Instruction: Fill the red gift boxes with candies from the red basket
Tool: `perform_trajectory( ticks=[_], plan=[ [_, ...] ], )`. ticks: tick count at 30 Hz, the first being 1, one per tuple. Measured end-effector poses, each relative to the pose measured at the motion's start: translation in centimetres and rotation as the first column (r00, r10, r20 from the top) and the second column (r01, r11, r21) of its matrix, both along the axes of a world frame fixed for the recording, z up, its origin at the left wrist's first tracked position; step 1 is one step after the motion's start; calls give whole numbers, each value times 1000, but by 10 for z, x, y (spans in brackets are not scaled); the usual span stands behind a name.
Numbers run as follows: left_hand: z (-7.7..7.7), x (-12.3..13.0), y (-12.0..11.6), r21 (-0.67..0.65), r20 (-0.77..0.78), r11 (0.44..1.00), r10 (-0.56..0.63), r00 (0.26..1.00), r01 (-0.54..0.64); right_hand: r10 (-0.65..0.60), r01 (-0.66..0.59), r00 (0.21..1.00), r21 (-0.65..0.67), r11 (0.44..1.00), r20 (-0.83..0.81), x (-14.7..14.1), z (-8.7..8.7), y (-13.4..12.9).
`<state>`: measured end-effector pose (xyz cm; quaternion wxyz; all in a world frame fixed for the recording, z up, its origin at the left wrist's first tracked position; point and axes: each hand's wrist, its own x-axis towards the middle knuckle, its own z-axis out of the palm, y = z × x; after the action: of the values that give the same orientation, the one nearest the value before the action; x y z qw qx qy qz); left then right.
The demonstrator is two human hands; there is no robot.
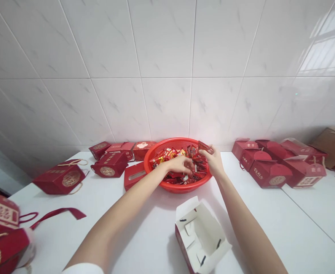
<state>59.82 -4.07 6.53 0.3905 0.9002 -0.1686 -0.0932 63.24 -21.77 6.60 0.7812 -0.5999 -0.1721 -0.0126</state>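
Observation:
A red plastic basket (pixel 181 187) stands against the tiled wall, holding many wrapped candies (pixel 170 154) in red and gold. My left hand (pixel 181 165) reaches into it, fingers curled down among the candies; whether anything is between the fingertips is hidden. At the basket's right rim, my right hand (pixel 213 158) pinches a red candy packet (pixel 204 146) between thumb and fingers. In front of the basket, between my forearms, an open gift box (pixel 200 236) shows its white inside, flaps up and dark slots in them. No candy shows in it.
Closed red gift boxes (pixel 273 167) stand grouped at the right. More red boxes (pixel 109 164) and a roped box (pixel 60 177) are on the left. A red ribbon (pixel 59 214) lies near the left front. A brown carton (pixel 331 144) sits far right.

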Motion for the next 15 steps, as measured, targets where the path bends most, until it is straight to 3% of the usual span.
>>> perform_trajectory(
  ticks=[2,4,6,8,12,13,15],
  plan=[
    [0,-2,-4,183,-15,979,-89,996,91,-4,5,1000,23,1000,-28,0,1,0],
    [2,-4,-11,366,55,922,-155,986,124,-4,5,999,25,1000,-38,-1,1,1],
    [5,-7,-18,547,101,832,-177,979,94,-4,4,999,14,1000,-44,-2,2,1],
    [9,-9,-23,671,150,741,-101,984,-26,7,-8,999,-1,1000,-47,-3,3,1],
    [16,-11,-22,713,385,612,67,920,-343,14,-15,999,-31,999,-42,-6,5,0],
    [18,-11,-20,686,440,609,87,894,-397,9,-10,999,-35,999,-43,-7,6,0],
    [19,-11,-16,635,424,681,88,902,-365,7,-9,999,-35,999,-48,-8,6,1]
  ],
)
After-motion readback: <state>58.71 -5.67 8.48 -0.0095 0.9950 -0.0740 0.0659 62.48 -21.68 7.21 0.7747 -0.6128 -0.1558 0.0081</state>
